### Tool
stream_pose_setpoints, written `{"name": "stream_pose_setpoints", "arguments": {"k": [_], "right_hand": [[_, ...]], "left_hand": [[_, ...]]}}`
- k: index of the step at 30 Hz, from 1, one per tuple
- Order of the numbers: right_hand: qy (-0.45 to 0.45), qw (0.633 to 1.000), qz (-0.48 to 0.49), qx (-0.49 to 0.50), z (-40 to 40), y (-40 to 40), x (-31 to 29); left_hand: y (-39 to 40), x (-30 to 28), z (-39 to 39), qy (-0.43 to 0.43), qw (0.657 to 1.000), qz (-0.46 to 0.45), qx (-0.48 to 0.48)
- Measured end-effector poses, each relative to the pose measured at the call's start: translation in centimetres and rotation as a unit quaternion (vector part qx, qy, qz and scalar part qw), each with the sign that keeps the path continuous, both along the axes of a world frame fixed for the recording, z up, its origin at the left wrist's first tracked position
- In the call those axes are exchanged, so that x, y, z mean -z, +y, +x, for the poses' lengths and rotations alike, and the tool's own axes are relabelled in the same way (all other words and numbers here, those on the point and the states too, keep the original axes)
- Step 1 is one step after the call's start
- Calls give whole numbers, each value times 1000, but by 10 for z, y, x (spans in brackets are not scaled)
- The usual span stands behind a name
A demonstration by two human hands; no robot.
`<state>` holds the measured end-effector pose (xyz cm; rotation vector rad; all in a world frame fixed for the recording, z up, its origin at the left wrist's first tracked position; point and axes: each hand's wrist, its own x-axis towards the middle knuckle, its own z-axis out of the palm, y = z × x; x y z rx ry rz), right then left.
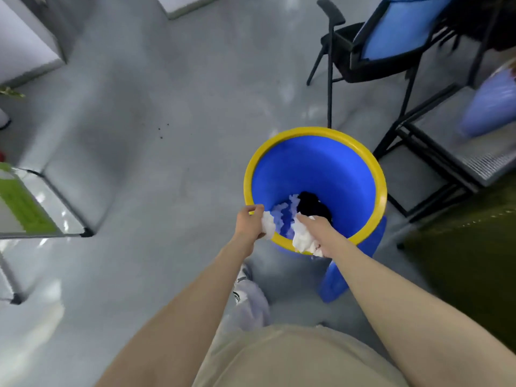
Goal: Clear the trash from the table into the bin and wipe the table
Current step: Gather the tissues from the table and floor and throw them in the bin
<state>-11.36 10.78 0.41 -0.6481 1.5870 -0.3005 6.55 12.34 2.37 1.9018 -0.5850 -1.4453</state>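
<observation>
Left hand (249,222) grips tissue (268,225) over bin (321,169), grey floor (156,113).

The mouth of the bin (315,174) lies open above, its far half free, while both hands with white wads crowd the near rim and crumpled paper (284,216) and a dark lump (312,208) fill the bottom. To the right, a chair (377,48) and a black frame (435,152) close in; bare grey floor (156,129) spreads left toward a table corner (69,216).
</observation>
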Motion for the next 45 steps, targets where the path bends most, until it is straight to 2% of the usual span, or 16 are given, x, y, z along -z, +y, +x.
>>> {"name": "stream_pose_setpoints", "arguments": {"k": [3, 7, 13, 17, 26, 32, 38, 42, 45], "right_hand": [[13, 995, 21, 98, 16, -12, 2], [63, 980, 2, 191, 33, -28, 6], [25, 957, 67, 280, 43, -39, 16], [22, 959, 58, 278, 40, -50, 31], [-32, 915, 81, 394, 31, -104, 56], [-21, 914, 78, 399, 20, -119, 71], [12, 885, 66, 461, 30, -134, 94], [35, 841, 75, 535, 40, -152, 111], [20, 809, 91, 580, 47, -161, 132]], "left_hand": [[-36, 5, 17, 31, 996, 8, 82], [-81, 16, 30, 40, 988, 9, 148], [-120, 35, 26, 50, 968, 47, 240], [-136, 42, 15, 54, 954, 71, 287], [-190, 50, -10, 37, 934, 88, 345], [-221, 65, -34, 16, 922, 95, 376], [-258, 96, -40, 6, 885, 122, 449], [-279, 126, -53, 11, 841, 124, 526], [-284, 150, -60, 15, 811, 131, 570]]}}
